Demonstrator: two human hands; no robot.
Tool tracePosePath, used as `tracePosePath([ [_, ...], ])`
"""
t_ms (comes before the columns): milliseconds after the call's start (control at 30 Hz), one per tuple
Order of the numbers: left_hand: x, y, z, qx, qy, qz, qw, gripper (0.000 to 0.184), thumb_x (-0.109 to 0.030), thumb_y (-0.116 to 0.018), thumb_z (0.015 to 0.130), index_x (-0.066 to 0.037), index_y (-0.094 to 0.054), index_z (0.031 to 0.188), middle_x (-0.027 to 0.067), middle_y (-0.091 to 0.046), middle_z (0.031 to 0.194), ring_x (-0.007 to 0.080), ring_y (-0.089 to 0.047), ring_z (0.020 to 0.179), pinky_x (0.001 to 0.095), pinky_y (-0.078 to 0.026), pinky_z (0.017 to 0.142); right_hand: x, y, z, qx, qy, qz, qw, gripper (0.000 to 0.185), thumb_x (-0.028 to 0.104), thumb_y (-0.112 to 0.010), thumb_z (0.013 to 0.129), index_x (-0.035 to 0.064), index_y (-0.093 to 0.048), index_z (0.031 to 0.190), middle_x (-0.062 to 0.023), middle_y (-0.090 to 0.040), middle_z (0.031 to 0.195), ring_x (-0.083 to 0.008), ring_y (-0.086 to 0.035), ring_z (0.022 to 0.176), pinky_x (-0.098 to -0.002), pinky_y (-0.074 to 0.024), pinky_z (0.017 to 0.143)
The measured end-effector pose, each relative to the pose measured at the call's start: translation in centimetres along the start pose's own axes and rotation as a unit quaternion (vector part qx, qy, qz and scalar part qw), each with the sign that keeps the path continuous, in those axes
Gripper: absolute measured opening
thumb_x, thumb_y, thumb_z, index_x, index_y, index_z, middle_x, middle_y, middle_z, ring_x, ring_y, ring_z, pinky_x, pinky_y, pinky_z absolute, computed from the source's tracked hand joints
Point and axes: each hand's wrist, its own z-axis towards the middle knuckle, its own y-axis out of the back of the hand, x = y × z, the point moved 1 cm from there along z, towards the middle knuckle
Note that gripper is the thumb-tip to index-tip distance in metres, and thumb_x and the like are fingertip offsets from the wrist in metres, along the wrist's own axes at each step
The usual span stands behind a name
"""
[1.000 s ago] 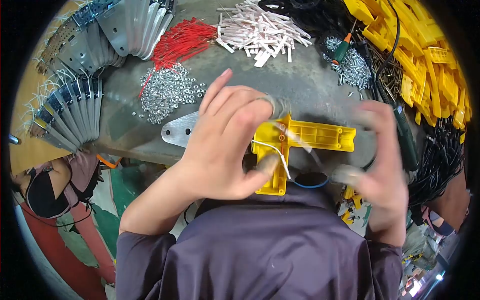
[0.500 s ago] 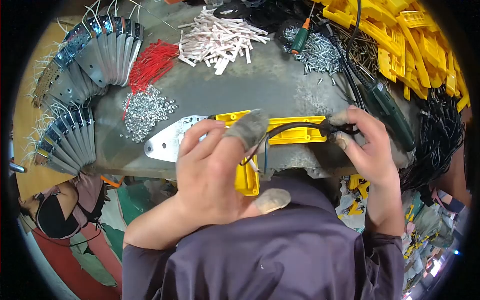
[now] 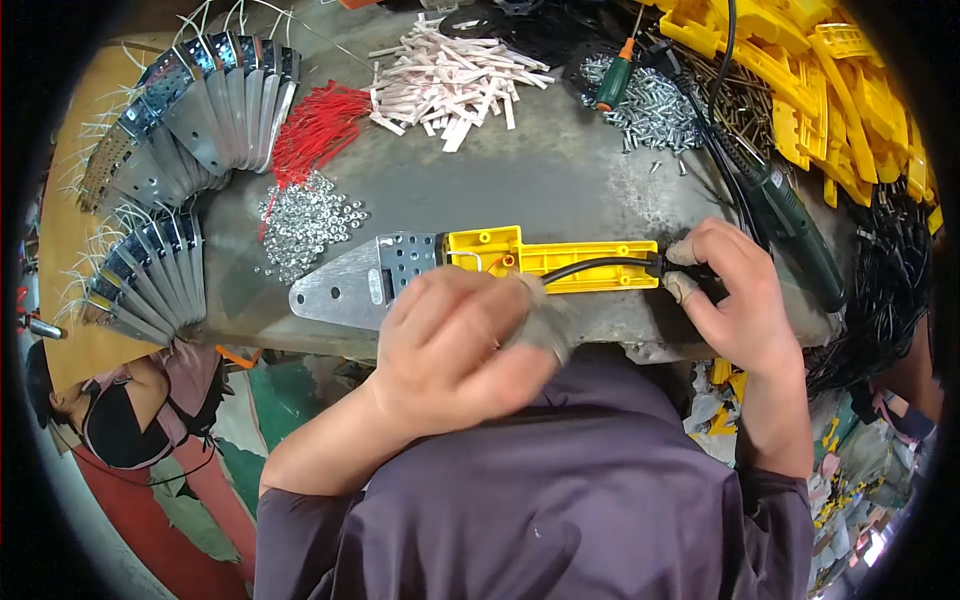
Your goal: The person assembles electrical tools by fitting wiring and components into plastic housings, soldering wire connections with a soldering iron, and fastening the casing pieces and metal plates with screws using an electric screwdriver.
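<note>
A yellow plastic housing lies open-side up at the front of the bench. A pointed metal plate with a perforated bracket sits at its left end. Along the housing's channel runs a black cable. My right hand pinches this cable at the housing's right end, fingertips covered. Over the housing's middle, my left hand has its fingers closed at the cable's inner end; the covered fingertips are blurred. A thin orange wire shows inside the housing, and my left hand hides its lower part.
Metal plates with white wires fan out at left. Nuts, red sleeves, white strips and screws lie in piles. A screwdriver, green-bodied tool and yellow parts are at right. A person sits lower left.
My left hand has moved down and right, its thumb and fingers closing together. The cable now lies lower in the housing's channel. My right hand stays at the cable's right side.
</note>
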Motion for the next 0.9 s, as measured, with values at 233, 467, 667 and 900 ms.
tracePosePath([
  [233, -0.3, 1.1, -0.5, 0.052, -0.026, -0.014, 0.998, 0.029, -0.01, -0.07, 0.066, -0.011, -0.06, 0.093, 0.0071, -0.066, 0.087, 0.0228, -0.06, 0.077, 0.0317, -0.049, 0.065, 0.5, 0.2, 0.3, 0.003, 0.012, -0.029, 1.0, 0.026, -0.003, -0.065, 0.064, 0.0008, -0.056, 0.088, -0.0142, -0.054, 0.087, -0.0359, -0.055, 0.08, -0.0412, -0.0461, 0.07],
  [467, -0.3, 1.0, -1.2, 0.088, 0.031, -0.012, 0.996, 0.033, -0.01, -0.066, 0.072, -0.008, -0.06, 0.104, 0.0081, -0.064, 0.088, 0.0248, -0.06, 0.089, 0.0334, -0.049, 0.069, 5.3, -2.5, 1.0, 0.021, 0.197, 0.039, 0.98, 0.048, 0.0, -0.066, 0.06, -0.0018, -0.053, 0.106, -0.0188, -0.057, 0.106, -0.0368, -0.056, 0.095, -0.0441, -0.0474, 0.085],
  [667, -2.3, 3.0, -1.7, 0.219, 0.047, 0.102, 0.969, 0.033, -0.023, -0.062, 0.081, -0.012, -0.056, 0.112, 0.015, -0.063, 0.111, 0.0274, -0.057, 0.106, 0.0384, -0.043, 0.086, 5.3, -4.8, 2.0, 0.051, 0.169, 0.059, 0.983, 0.046, 0.001, -0.066, 0.059, -0.0036, -0.05, 0.102, -0.021, -0.056, 0.11, -0.0396, -0.055, 0.1, -0.0447, -0.0477, 0.089],
  [900, -2.9, 3.0, -2.8, 0.333, 0.052, 0.061, 0.94, 0.021, -0.026, -0.057, 0.085, -0.021, -0.057, 0.105, 0.0199, -0.058, 0.123, 0.0316, -0.051, 0.122, 0.0493, -0.024, 0.105, 6.1, -5.8, 3.7, 0.011, 0.156, 0.168, 0.973, 0.04, -0.007, -0.06, 0.063, -0.0011, -0.049, 0.1, -0.0176, -0.059, 0.102, -0.0387, -0.057, 0.09, -0.0439, -0.0484, 0.079],
])
